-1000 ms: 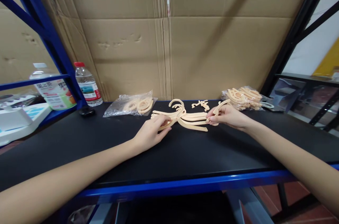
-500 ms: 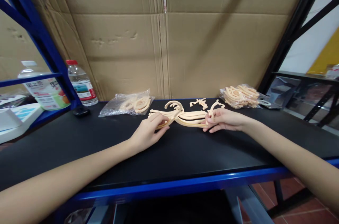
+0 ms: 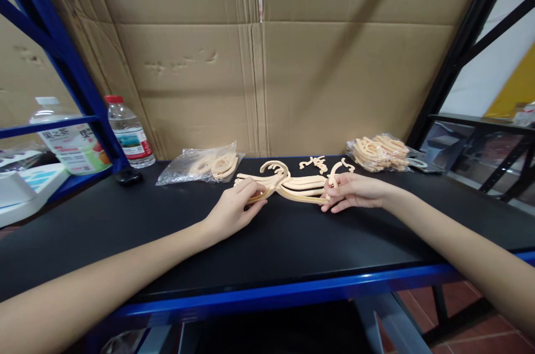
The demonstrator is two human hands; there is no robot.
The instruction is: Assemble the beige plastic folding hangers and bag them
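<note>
A beige hanger (image 3: 298, 197) with a curved hook lies in front of several similar beige hangers (image 3: 307, 181) on the black tabletop (image 3: 267, 248). My left hand (image 3: 240, 203) pinches the hanger's left arm between thumb and fingers. At the right end of the same hanger, my right hand (image 3: 353, 192) holds a curved beige piece (image 3: 335, 170) upright against the arm's tip. Behind it are small beige curved pieces, one group (image 3: 320, 164) left of the right hand and another piece (image 3: 348, 165) just above its fingers.
A clear bag of beige parts (image 3: 215, 167) lies at the back left, another bag (image 3: 378, 153) at the back right. A red-capped bottle (image 3: 131, 136) and a black object (image 3: 129, 177) are at left. Cardboard (image 3: 188, 64) stands behind.
The curved piece in my right hand has shifted slightly downward and left, now apart from the small curved piece behind it. My left hand stays in place.
</note>
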